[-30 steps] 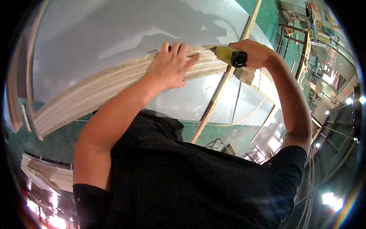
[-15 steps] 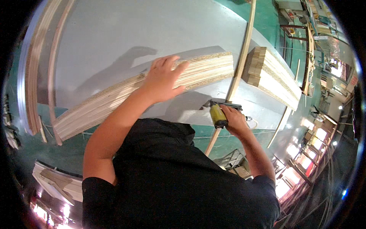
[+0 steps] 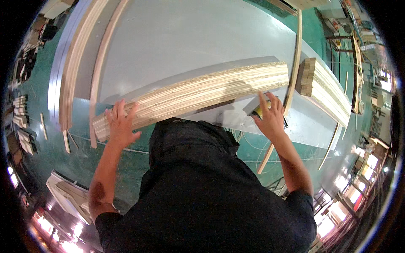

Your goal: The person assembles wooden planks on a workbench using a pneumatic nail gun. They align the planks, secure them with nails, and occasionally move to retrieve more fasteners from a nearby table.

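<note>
A long stack of narrow wooden strips (image 3: 198,90) lies on edge across the grey panel (image 3: 190,38) in front of me. My left hand (image 3: 122,125) is at the stack's left end, fingers spread, the fingertips over or against its near side. Just off the near right part of the stack is my right hand (image 3: 272,116), its fingers apart. Beneath that hand a yellow and black nail gun (image 3: 258,111) rests on the panel, mostly hidden by the hand. I see no grip on it.
A shorter bundle of wooden strips (image 3: 325,90) lies at the right, beyond a wooden batten (image 3: 294,55). Long boards (image 3: 78,63) line the left side, with another batten (image 3: 102,63) beside them. A thin hose (image 3: 253,145) hangs over the green floor (image 3: 173,162).
My right hand has let go of the nail gun, now lying on the panel. My left hand has moved from the middle of the stack to its left end. The view has shifted.
</note>
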The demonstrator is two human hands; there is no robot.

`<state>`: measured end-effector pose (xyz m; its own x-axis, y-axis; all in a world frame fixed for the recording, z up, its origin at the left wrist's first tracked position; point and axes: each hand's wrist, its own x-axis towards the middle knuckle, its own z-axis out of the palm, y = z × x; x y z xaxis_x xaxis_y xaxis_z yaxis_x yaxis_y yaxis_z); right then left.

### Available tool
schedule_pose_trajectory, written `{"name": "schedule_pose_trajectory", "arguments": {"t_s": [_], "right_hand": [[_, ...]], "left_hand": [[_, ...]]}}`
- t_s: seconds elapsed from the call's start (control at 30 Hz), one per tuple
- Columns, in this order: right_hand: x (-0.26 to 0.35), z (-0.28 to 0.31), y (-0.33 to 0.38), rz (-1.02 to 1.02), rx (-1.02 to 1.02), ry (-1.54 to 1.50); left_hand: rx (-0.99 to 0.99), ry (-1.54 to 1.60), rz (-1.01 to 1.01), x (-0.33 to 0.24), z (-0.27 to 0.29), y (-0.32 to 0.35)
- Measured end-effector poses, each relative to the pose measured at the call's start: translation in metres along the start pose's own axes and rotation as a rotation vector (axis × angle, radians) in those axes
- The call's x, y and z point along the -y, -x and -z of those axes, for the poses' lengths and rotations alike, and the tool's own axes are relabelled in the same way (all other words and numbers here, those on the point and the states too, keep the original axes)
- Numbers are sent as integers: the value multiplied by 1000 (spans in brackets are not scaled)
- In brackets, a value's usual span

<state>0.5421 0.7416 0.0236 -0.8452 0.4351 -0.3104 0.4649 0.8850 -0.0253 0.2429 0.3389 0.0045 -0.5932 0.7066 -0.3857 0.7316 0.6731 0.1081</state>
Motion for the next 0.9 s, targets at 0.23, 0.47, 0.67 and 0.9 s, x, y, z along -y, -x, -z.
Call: {"name": "schedule_pose_trajectory", "arguments": {"t_s": [0.23,0.47,0.67,0.9], "right_hand": [[49,4,-118,463,137,299],[56,64,-144,544,567,120],[23,75,-186,501,590,-56],[9,86,-216,400,627,-255]], "left_hand": [[4,126,-192,41,-11,-15],[247,369,-208,41,7,-5],[420,557,-146,61,18,-28],[437,777,-113,88,20,-34]]}}
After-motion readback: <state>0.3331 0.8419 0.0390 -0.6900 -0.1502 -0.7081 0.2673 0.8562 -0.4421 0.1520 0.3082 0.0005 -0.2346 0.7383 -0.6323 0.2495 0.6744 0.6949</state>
